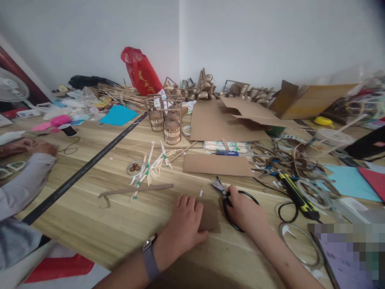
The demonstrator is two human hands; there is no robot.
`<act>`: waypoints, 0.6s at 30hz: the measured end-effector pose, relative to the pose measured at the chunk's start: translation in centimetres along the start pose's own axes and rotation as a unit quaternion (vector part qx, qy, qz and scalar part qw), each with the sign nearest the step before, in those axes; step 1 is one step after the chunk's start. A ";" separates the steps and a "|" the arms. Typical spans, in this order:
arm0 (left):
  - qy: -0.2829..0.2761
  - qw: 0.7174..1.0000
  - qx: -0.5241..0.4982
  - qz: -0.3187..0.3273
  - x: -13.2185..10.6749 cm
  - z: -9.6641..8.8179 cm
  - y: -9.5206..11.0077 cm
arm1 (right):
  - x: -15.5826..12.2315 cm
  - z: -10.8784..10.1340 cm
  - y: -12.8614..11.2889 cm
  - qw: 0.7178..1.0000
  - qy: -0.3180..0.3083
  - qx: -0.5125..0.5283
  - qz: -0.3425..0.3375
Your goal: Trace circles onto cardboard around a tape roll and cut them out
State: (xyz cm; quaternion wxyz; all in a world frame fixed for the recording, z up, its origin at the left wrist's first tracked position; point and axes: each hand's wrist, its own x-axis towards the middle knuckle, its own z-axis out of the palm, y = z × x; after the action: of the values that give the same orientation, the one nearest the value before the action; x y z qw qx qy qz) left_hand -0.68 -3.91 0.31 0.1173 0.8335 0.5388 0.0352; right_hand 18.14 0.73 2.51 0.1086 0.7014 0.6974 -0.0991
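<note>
1. Two bare hands work low over the wooden counter (120,226): L hand (183,226) & R hand (246,212).
2. L hand lies palm-down on the small cardboard piece (211,216), fingers forward & near each other, thumb spread out to the side; piece shows from under it, on its R side. Watch (150,259) w/ a purple-grey band on that wrist.
3. R hand curls round the handles of the black scissors (224,194), just R of the cardboard; blades point fwd & a bit L, tips slightly apart. Grip pressure: can't tell.
4. White scrap (201,193) just ahead of L hand's fingertips.
5. Cardboard strip (217,165) lies fwd of both hands; larger cardboard sheet (207,120) farther fwd.
6. Fwd-L of L hand: thin brown strip (135,190), loose pale sticks (155,170), small dish (128,169) w/ brown balls (136,167); beyond, woven pots (172,133) in a frame.
7. R of R hand: yellow-black tool (296,194) w/ cable.
8. Far L of L hand: co-worker's hands (42,147), grey sleeve.
</note>
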 end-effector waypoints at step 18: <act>0.096 0.994 -0.007 -0.048 1.9 -1.5 -1.4 | -1.7 3.4 4.1 0.937 0.180 0.291 0.064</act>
State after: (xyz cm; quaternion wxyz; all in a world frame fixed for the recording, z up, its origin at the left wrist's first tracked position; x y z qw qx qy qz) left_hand -1.44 -1.42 1.31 0.0725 0.7985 0.5868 0.1132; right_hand 22.27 -1.90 -0.23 -0.2214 0.7516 0.5995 -0.1633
